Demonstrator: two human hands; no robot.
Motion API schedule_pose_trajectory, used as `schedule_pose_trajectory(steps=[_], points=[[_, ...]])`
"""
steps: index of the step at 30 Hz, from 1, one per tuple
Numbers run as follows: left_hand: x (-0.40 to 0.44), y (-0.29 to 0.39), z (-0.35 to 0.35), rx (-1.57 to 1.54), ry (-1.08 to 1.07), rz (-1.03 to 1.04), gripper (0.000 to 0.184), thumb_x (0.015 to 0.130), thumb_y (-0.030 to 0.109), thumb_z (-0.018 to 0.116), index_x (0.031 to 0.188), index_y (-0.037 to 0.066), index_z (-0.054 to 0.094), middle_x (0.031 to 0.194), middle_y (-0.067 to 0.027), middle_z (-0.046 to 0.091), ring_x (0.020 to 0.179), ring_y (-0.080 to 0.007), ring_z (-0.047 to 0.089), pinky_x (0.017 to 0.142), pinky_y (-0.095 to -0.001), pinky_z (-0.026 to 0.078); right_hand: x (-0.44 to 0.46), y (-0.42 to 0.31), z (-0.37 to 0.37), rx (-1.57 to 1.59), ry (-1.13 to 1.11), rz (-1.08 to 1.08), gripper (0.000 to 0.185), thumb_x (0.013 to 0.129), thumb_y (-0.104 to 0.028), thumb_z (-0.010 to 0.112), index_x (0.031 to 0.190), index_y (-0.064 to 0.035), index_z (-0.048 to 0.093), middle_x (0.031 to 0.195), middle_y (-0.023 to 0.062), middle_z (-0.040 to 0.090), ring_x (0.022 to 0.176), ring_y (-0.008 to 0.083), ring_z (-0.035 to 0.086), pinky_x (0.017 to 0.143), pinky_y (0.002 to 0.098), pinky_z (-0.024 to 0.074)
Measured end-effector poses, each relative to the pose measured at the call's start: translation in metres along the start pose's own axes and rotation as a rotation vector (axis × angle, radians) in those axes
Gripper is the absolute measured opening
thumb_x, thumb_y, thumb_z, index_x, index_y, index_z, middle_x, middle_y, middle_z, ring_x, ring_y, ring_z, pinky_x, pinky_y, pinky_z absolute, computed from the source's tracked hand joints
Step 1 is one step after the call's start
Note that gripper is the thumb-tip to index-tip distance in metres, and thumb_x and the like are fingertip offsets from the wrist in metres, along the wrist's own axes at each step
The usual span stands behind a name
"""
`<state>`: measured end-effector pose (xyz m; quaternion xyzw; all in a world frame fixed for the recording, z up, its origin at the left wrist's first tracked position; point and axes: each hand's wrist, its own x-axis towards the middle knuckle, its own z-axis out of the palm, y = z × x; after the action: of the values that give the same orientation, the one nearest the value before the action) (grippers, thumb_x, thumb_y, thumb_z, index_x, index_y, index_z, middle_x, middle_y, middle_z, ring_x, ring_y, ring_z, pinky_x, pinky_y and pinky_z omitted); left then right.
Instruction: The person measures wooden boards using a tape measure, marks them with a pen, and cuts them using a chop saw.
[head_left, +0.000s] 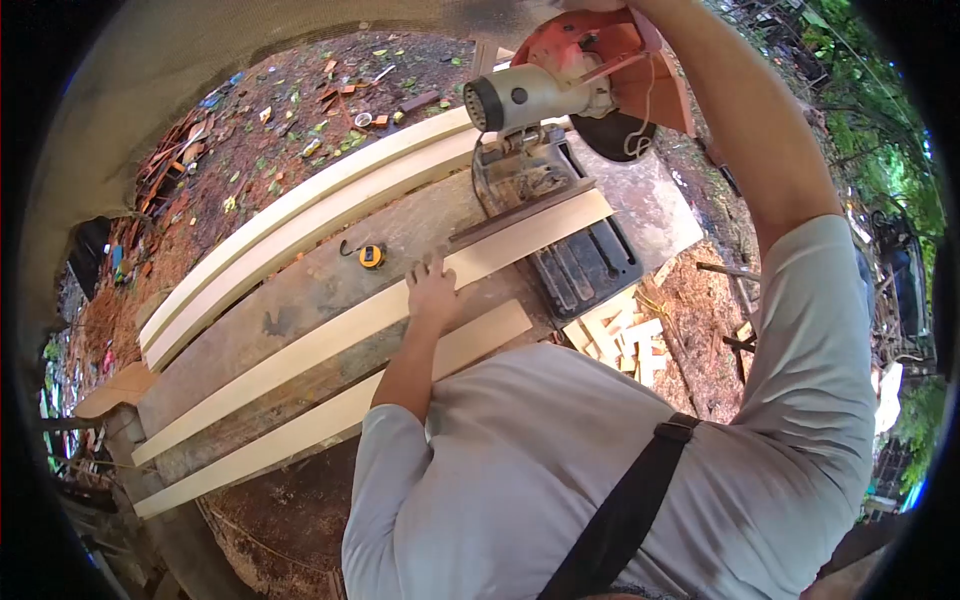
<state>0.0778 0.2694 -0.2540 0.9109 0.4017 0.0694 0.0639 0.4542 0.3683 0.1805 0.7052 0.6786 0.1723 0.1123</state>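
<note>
My left hand lies on a long pale wooden board, its fingers spread toward the board's far edge. The board runs across the worktable onto the black base of a miter saw and rests along its dark fence. Above the board, the saw head is raised, with its orange-red guard and dark blade. At the top edge of the view, my right hand is at the saw's handle, mostly cut off by the frame.
A yellow tape measure lies on the worktable. Two long boards lie along the far side, and another board is closest to my body. Wood offcuts are piled on the ground at right. Debris covers the ground beyond.
</note>
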Motion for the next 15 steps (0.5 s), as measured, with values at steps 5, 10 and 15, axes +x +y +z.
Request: schedule_pose_trajectory(steps=[5, 10, 15], points=[[0.011, 0.012, -0.005, 0.06, -0.06, -0.032, 0.069, 0.083, 0.068, 0.057, 0.1, 0.004, 0.075, 0.146, -0.0125, 0.043, 0.12, -0.043, 0.049, 0.104, -0.0578, 0.035, 0.005, 0.022, 0.029, 0.001, -0.12, -0.014, 0.041, 0.08, -0.041, 0.061, 0.084, -0.0019, 0.074, 0.097, 0.0265, 0.068, 0.095, 0.0407, 0.066, 0.084, 0.0466, 0.0514], [0.014, 0.016, 0.005, 0.064, -0.016, -0.031, 0.068, 0.081, 0.069, 0.058, 0.098, 0.006, 0.076, 0.142, -0.009, 0.048, 0.118, -0.0417, 0.051, 0.103, -0.0584, 0.036, -0.048, 0.01, 0.025, 0.055, -0.202, 0.084, 0.032, 0.087, -0.03, 0.06, 0.096, -0.0005, 0.069, 0.084, 0.0201, 0.069, 0.076, 0.0317, 0.069, 0.067, 0.0433, 0.0516], [0.008, 0.01, -0.011, -0.049, -0.011, -0.028, 0.061, 0.082, 0.061, 0.064, 0.095, 0.003, 0.076, 0.143, -0.007, 0.049, 0.121, -0.0417, 0.048, 0.106, -0.0578, 0.033, -0.097, -0.005, 0.025, 0.254, -0.332, 0.059, 0.041, 0.086, -0.034, 0.063, 0.097, 0.0053, 0.067, 0.083, 0.0196, 0.07, 0.068, 0.0276, 0.068, 0.065, 0.0404, 0.0527]])
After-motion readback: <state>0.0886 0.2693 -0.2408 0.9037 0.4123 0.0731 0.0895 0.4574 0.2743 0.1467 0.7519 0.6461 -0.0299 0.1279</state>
